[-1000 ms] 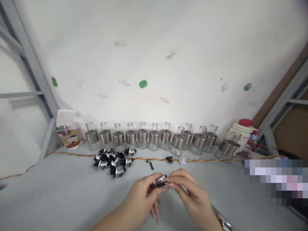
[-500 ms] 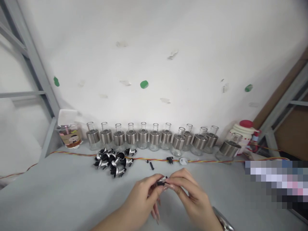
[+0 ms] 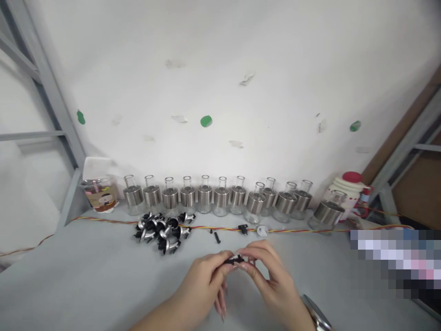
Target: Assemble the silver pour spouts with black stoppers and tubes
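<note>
Between my two hands is a small black and silver pourer part (image 3: 234, 259), mostly covered by fingers. My left hand (image 3: 208, 278) pinches it with thumb and index finger, its other fingers hanging below. From the other side my right hand (image 3: 270, 271) grips it with thumb and fingertips. Beyond the hands lie a short black rod (image 3: 217, 237), a black plastic piece (image 3: 243, 229) and a round silver-grey cap (image 3: 262, 231). To their left is a pile of black and silver pourer tops (image 3: 163, 230).
Glass bottles with steel sleeves (image 3: 221, 197) stand in a row along the wall. A twisted red-yellow cord (image 3: 296, 231) crosses the grey table (image 3: 103, 280). A drink cup (image 3: 99, 195) stands at the left, a white jar with red lid (image 3: 349, 191) at the right.
My right hand's fingers have shifted their grip, with the index finger now bent more over the part. The part looks turned slightly flatter. The things on the table stay put.
</note>
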`<state>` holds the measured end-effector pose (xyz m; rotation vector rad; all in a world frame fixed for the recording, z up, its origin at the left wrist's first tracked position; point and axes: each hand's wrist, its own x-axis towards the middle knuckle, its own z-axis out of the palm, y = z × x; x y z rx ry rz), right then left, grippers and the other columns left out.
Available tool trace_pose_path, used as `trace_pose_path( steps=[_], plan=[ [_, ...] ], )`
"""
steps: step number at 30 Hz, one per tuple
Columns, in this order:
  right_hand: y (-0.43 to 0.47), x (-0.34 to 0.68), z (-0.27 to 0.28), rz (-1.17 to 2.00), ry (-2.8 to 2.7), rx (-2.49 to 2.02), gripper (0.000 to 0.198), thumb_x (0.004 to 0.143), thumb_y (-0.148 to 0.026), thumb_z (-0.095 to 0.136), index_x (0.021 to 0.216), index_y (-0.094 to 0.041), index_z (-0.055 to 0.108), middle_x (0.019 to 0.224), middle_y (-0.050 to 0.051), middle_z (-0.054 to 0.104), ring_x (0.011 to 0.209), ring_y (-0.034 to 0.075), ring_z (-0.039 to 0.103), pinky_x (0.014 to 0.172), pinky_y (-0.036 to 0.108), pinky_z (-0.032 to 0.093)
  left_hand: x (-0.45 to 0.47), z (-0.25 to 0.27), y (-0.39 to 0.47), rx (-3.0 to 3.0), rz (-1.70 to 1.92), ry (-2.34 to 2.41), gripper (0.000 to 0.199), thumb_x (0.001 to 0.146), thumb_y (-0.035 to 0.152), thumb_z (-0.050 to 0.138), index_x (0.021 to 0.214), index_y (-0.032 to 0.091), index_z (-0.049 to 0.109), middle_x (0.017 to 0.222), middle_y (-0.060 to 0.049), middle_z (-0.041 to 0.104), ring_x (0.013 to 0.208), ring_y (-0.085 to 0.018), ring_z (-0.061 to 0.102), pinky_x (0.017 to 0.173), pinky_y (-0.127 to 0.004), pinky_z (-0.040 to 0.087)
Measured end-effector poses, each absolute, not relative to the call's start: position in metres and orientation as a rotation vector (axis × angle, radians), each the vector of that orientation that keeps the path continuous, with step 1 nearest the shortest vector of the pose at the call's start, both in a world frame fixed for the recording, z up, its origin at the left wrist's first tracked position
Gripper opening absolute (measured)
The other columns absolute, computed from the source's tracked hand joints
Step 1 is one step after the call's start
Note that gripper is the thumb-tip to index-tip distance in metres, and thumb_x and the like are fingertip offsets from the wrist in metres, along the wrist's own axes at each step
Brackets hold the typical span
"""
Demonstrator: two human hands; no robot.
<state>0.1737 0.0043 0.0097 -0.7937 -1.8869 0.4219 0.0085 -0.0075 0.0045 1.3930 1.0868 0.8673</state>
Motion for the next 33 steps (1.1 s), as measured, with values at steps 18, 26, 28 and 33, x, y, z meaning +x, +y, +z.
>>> trace_pose_path(
  steps=[18, 26, 28, 33],
  plan=[
    [0.008, 0.178, 0.014, 0.515, -1.894, -0.758, 0.012, 0.083, -0.015, 0.047, 0.084, -0.021, 0.058, 0.079, 0.003, 0.050, 0.076, 0.016, 0.051, 0.067, 0.029, 0.044, 0.011, 0.014, -0.008, 1.168, 0.762, 0.866, 0.031, 0.076, 0.043, 0.049, 0.080, 0.014, 0.056, 0.047, 0.004, 0.051, 0.031, -0.009, 0.052, 0.029, -0.017, 0.042],
    [0.008, 0.179, 0.012, 0.607, -1.920, -0.794, 0.025, 0.086, -0.017, 0.043, 0.105, -0.026, 0.056, 0.088, 0.004, 0.050, 0.084, 0.015, 0.050, 0.074, 0.028, 0.041, 0.005, 0.017, 0.002, 1.026, 0.824, 0.934, 0.053, 0.074, 0.060, 0.037, 0.074, 0.011, 0.058, 0.038, 0.002, 0.051, 0.027, -0.012, 0.051, 0.024, -0.017, 0.038],
    [0.009, 0.179, 0.011, 0.609, -1.910, -0.826, 0.026, 0.087, -0.018, 0.041, 0.108, -0.026, 0.054, 0.089, 0.004, 0.050, 0.086, 0.016, 0.049, 0.077, 0.029, 0.040, 0.002, 0.017, 0.007, 1.039, 0.832, 1.039, 0.055, 0.072, 0.062, 0.038, 0.069, 0.012, 0.059, 0.032, 0.003, 0.048, 0.024, -0.012, 0.048, 0.021, -0.015, 0.033],
    [0.013, 0.179, 0.008, 0.579, -1.890, -0.846, 0.025, 0.088, -0.019, 0.040, 0.107, -0.026, 0.054, 0.087, 0.003, 0.051, 0.087, 0.016, 0.048, 0.079, 0.030, 0.037, -0.002, 0.020, 0.011, 1.089, 0.847, 1.240, 0.051, 0.070, 0.062, 0.043, 0.060, 0.015, 0.059, 0.024, 0.006, 0.041, 0.017, -0.007, 0.035, 0.018, -0.013, 0.019]
  ],
)
